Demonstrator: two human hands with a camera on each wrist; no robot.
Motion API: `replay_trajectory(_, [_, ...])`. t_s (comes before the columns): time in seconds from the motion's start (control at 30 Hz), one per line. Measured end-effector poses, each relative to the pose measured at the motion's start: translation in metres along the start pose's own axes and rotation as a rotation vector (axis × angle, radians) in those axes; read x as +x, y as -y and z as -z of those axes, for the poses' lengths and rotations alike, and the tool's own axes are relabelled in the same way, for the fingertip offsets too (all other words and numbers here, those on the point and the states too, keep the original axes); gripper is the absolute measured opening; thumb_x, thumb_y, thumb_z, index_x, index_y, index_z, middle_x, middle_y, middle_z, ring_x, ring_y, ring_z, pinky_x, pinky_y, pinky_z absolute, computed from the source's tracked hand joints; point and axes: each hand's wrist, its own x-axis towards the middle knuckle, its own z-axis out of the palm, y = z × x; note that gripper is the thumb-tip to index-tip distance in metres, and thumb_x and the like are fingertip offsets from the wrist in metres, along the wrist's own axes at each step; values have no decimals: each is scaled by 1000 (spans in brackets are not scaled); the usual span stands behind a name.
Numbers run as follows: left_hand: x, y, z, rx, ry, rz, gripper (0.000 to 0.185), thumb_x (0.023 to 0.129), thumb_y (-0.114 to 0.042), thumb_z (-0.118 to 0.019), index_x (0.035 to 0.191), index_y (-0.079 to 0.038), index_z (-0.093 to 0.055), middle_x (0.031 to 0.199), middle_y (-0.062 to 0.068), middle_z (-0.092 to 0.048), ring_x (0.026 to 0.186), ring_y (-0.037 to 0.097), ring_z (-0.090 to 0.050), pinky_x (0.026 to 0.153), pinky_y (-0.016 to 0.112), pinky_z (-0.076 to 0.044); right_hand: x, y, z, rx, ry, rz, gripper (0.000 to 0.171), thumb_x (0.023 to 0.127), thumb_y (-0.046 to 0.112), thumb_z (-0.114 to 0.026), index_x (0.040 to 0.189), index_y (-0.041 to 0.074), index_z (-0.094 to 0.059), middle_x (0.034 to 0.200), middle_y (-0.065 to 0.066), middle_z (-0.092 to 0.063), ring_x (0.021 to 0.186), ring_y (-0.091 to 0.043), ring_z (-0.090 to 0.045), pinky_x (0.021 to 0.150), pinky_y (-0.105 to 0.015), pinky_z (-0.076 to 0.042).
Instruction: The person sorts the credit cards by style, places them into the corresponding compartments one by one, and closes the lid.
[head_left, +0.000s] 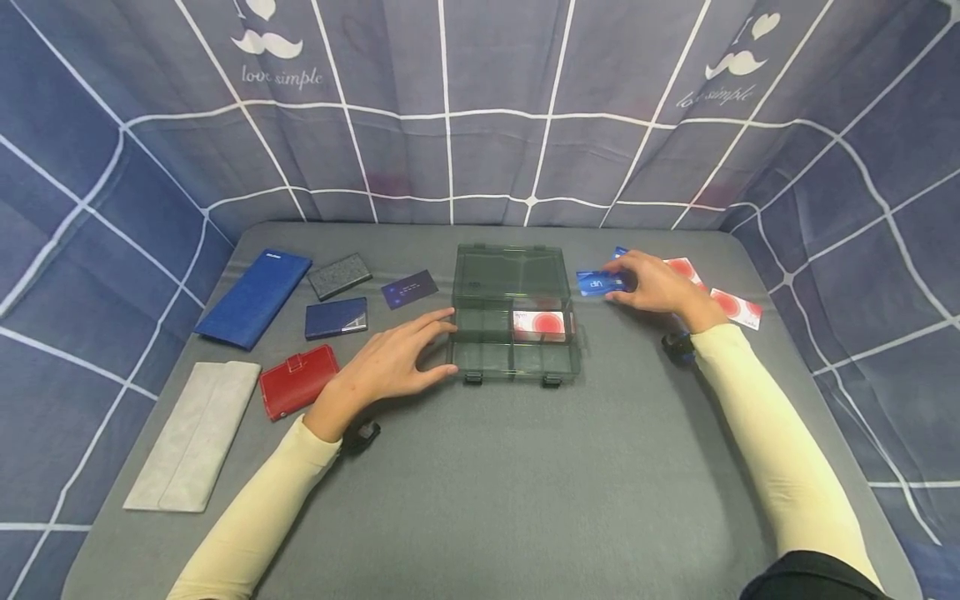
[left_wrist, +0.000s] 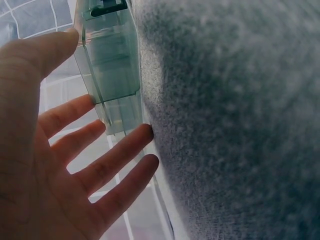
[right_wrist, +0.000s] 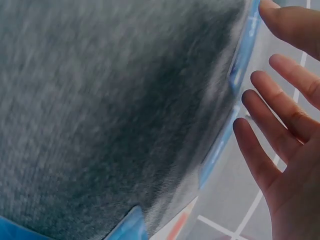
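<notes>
A translucent grey-green compartment box [head_left: 487, 354] lies open mid-table, its lid [head_left: 512, 271] folded back. One red-and-white card [head_left: 538, 325] sits in a right-hand compartment. My left hand [head_left: 420, 352] rests against the box's left side with fingers straight; in the left wrist view that hand [left_wrist: 60, 165] is spread and its fingertips touch the box [left_wrist: 112, 75]. My right hand [head_left: 641, 283] lies right of the box with its fingers on a blue card [head_left: 596, 284]. In the right wrist view the hand [right_wrist: 285, 125] is spread open beside that blue card [right_wrist: 243, 55].
Two red-and-white cards [head_left: 738, 307] and another blue card [head_left: 619, 250] lie by the right hand. At left lie a blue long wallet [head_left: 255, 297], grey case [head_left: 339, 276], navy case [head_left: 336, 318], dark card [head_left: 408, 289], red wallet [head_left: 298, 381] and grey pouch [head_left: 197, 433].
</notes>
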Motion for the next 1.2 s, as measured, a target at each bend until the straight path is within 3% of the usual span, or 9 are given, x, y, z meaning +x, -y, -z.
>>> replay_trajectory(0.23, [0, -1, 1, -3, 14, 12, 65, 98, -55, -75, 149, -17, -63, 169, 2, -45, 127, 24, -66, 78, 45, -59, 4, -5, -1, 20, 22, -48, 55, 90, 24, -88, 137, 2, -69, 133, -27, -62, 120, -46, -61, 104, -63, -47])
replay_trajectory(0.47, [0, -1, 1, -8, 12, 6, 66, 98, -54, -75, 150, -15, -63, 169, 3, -45, 129, 27, -66, 81, 48, -60, 6, -9, -2, 14, 61, -69, 59, 93, 27, -86, 142, 1, -66, 142, -31, -56, 135, -50, -51, 113, -66, -40])
replay_trajectory(0.63, [-1, 0, 1, -5, 12, 5, 66, 98, -54, -75, 150, -16, -62, 169, 3, -44, 131, 27, -65, 82, 48, -60, 8, -11, -2, 16, 75, -92, 58, 93, 27, -86, 140, -1, -67, 141, -31, -56, 135, -50, -50, 114, -66, -39])
replay_trajectory(1.2, [0, 0, 0, 3, 19, 21, 65, 99, -57, -73, 150, -18, -62, 170, -1, -43, 136, 28, -62, 87, 51, -60, 2, -18, -1, 50, 65, -10, 50, 88, 16, -89, 131, -4, -72, 134, -32, -62, 129, -50, -55, 113, -65, -39])
